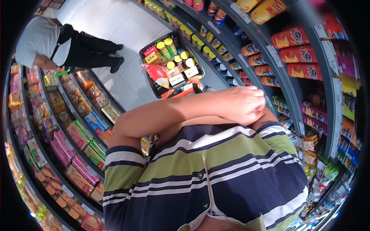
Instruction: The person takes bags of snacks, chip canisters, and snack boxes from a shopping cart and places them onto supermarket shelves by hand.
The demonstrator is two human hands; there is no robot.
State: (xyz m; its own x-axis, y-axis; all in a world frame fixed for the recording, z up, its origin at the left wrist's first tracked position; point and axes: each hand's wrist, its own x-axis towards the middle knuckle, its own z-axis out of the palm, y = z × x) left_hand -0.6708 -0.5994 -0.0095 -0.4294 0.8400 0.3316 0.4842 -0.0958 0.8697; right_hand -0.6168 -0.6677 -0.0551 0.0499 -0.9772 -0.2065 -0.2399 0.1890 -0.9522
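My forearms cross in front of my striped shirt (204, 161). My left hand (246, 104) lies over my right arm near the elbow, its fingers curled in and closed; no object shows in it. My right forearm passes beneath the left one, and my right hand is mostly hidden behind my left elbow, so its fingers cannot be made out. Just beyond my arms stands a dark shopping cart (152, 82) with an orange handle (185, 92). In it are yellow-lidded canisters (169, 46), a red bag (156, 73) and several boxes.
Shelves of chip canisters (302, 56) rise close on my right. Packaged snacks (73, 142) fill the shelves on my left. Farther ahead at the left, a person in a white shirt (38, 40) stands by the shelf, holding something green (61, 72). Tiled floor (123, 23) runs between.
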